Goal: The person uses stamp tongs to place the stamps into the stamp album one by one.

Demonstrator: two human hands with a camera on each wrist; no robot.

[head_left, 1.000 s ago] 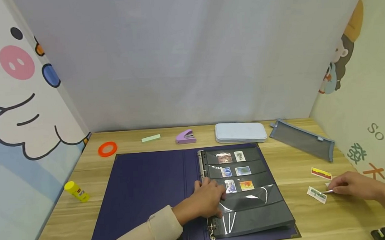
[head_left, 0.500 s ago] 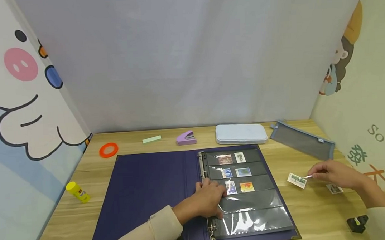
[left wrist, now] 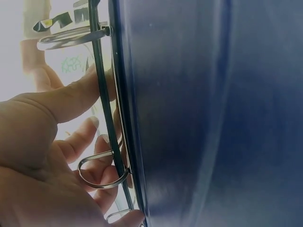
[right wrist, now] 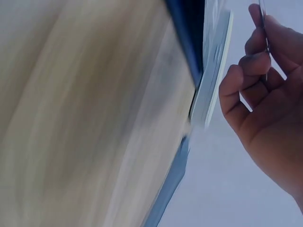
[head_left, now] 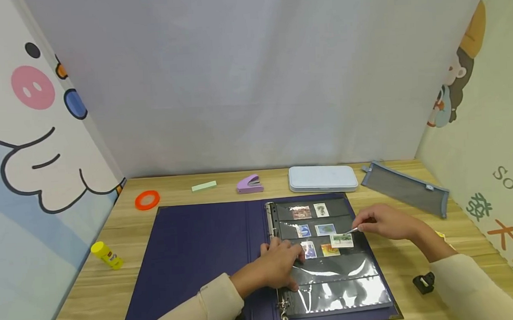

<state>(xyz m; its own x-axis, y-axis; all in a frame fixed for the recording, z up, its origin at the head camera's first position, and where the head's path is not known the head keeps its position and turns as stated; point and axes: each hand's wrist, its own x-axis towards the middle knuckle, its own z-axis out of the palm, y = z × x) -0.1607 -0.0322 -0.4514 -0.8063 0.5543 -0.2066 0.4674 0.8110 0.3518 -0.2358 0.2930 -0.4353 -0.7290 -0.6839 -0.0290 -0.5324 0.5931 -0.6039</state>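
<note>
A stamp album [head_left: 200, 258] with dark blue covers lies spread out, its ring-bound black pocket page [head_left: 338, 271] on the right half. Several stamps sit in the upper three rows of pockets. My left hand [head_left: 278, 264] rests on the page's inner edge, fingers spread beside the metal rings [left wrist: 102, 183]. With thumb and fingertips my right hand [head_left: 386, 221] pinches slim metal tweezers [head_left: 352, 230]. Their tip holds a green-and-white stamp [head_left: 341, 241], which overlaps the third row near the orange stamp [head_left: 330, 250]. In the right wrist view the tweezers [right wrist: 265, 33] show between thumb and fingers.
Along the back are an orange ring [head_left: 147, 200], a pale green strip [head_left: 203, 186], a purple stapler [head_left: 250, 184], a white case [head_left: 323, 178] and a grey mesh pouch [head_left: 406, 191]. A yellow glue stick [head_left: 107, 255] lies at left. The right forearm partly hides a yellow stamp [head_left: 441, 235].
My right hand has carried the green-and-white stamp in the tweezers leftward from the table at right to over the album page. My left hand stays in place.
</note>
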